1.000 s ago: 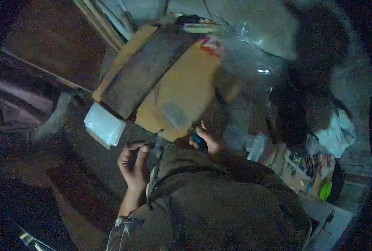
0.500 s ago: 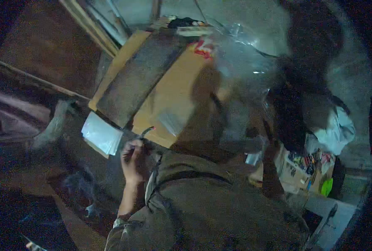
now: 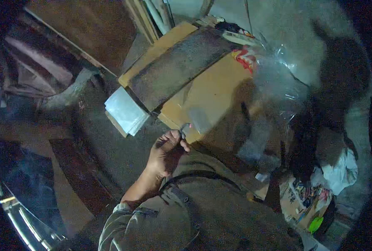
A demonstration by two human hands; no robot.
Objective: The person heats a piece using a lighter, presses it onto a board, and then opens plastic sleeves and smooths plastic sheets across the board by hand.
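Note:
My left hand (image 3: 169, 152) is raised in front of my body, its fingers pinched on a short, thin, dark piece with a pinkish-red tip (image 3: 185, 129). Just beyond the fingertips lies a small clear plastic packet (image 3: 199, 119) on a tan board surface (image 3: 213, 92). A dark, worn strip (image 3: 173, 67) runs along that surface. To the left of the hand is a stack of white sheets or bags (image 3: 125, 106) with a brown edge beneath. My right hand does not show.
Crumpled clear plastic (image 3: 282, 71) and a red-and-white wrapper (image 3: 245, 58) lie at the far right of the board. A box of mixed small items (image 3: 305, 196) stands at lower right, near a white cloth or bag (image 3: 341, 171). Long poles (image 3: 146, 21) lean behind.
The view has shifted, so the board and stack sit differently in it. My left hand has moved right and nearer the small packet, still pinching the dark piece.

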